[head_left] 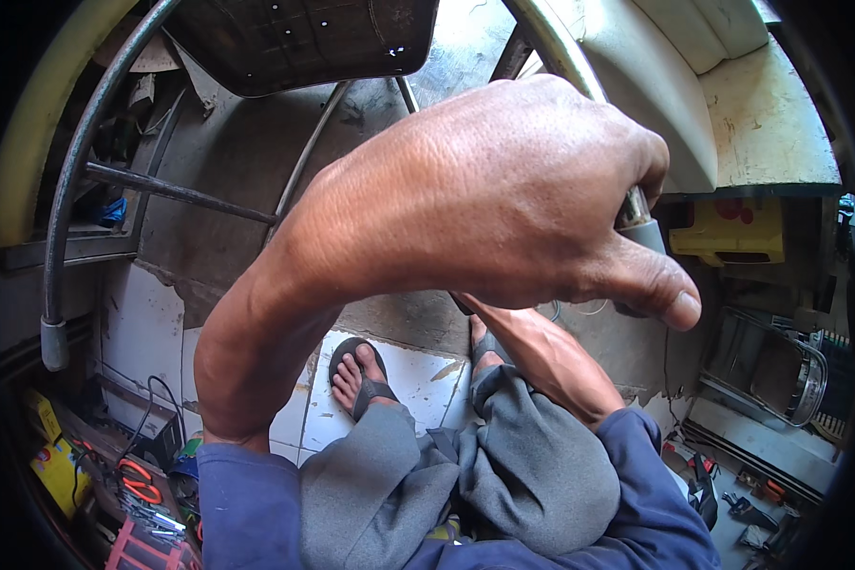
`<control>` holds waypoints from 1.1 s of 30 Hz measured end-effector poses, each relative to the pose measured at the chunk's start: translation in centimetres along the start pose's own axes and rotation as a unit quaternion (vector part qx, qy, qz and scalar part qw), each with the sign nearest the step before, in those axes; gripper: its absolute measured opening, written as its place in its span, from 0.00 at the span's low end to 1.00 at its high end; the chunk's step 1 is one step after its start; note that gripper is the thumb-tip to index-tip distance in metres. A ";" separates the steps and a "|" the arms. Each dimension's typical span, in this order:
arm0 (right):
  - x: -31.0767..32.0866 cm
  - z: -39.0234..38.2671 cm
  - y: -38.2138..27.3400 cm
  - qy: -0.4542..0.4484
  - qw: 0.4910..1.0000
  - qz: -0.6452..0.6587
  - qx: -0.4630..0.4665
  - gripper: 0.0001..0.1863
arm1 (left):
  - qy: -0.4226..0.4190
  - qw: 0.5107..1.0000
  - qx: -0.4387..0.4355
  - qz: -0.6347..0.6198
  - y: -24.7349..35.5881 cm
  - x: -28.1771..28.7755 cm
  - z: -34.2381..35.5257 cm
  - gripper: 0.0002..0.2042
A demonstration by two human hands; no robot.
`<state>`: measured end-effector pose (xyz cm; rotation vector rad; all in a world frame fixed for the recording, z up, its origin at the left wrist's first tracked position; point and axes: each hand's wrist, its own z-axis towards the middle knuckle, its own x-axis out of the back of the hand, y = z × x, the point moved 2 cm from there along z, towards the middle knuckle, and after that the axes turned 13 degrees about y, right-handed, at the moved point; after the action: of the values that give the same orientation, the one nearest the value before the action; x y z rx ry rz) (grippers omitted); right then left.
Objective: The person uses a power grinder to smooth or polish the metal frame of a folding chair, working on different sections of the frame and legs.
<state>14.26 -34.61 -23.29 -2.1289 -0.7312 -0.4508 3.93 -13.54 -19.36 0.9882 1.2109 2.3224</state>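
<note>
L hand [484, 190] gripping chair leg [579, 71], R hand [541, 356] below

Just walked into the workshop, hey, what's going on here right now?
A person in a blue top and grey trousers holds an upturned metal chair frame. The left hand grips one chair leg near its grey tip. The right hand reaches below it; what it touches is hidden. Feet in sandals stand on white tiles, and orange-handled pliers lie lower left.

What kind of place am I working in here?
Probably a small repair or metal workshop: a chair frame of bent metal tubing, orange-handled pliers among loose tools on the floor, and worn, chipped floor tiles.
</note>
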 end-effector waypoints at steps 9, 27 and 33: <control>-0.3 2.0 2.3 -0.005 0.998 0.058 0.010 0.32 | -0.027 0.999 0.009 0.033 -0.1 0.0 0.3 0.37; 1.1 -1.7 -1.9 0.076 0.990 0.078 0.094 0.32 | -0.011 0.999 0.022 0.031 -0.3 -0.3 0.1 0.34; 2.7 -5.2 -5.6 0.055 0.980 -0.189 0.000 0.31 | -0.027 0.999 0.040 0.013 0.0 -1.0 0.7 0.34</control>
<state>12.44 -35.10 -15.43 -1.9474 -1.0745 -0.7634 5.10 -13.71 -19.51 1.0940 1.2853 2.2675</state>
